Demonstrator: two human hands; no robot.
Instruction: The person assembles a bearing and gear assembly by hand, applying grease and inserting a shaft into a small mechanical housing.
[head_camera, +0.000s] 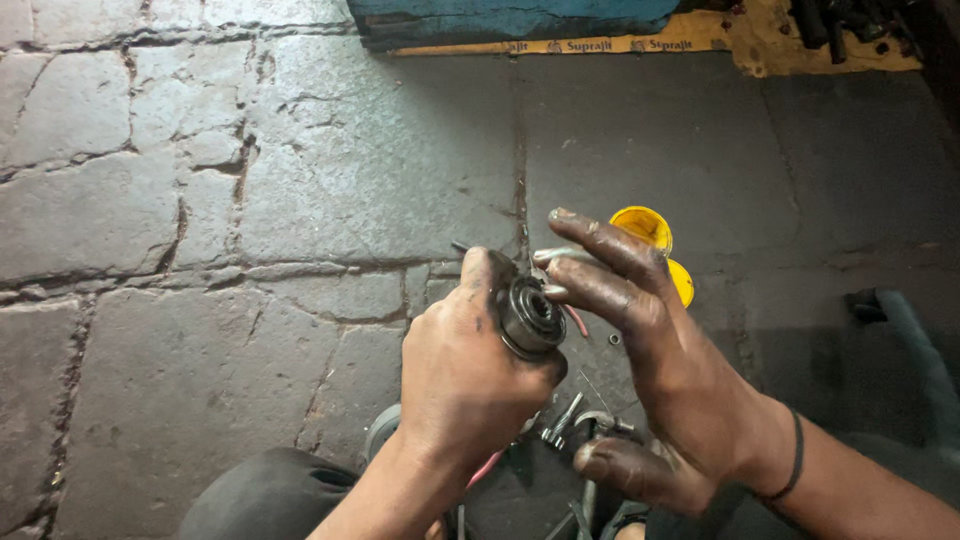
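Note:
My left hand (462, 370) grips a round dark metal part with a bearing-like centre (531, 315), holding it up with its face turned toward me. My right hand (655, 350), smeared with grease and with a dark band at the wrist, has its fingers spread; the fingertips touch the right side of the round part. Nothing else is held in the right hand.
A yellow round tin and its lid (650, 240) lie on the stone floor behind my right hand. Small metal parts and a tool (570, 420) lie below the hands. A dark hose (915, 350) runs at right. A blue cloth on yellow sheeting (520, 20) lies at top.

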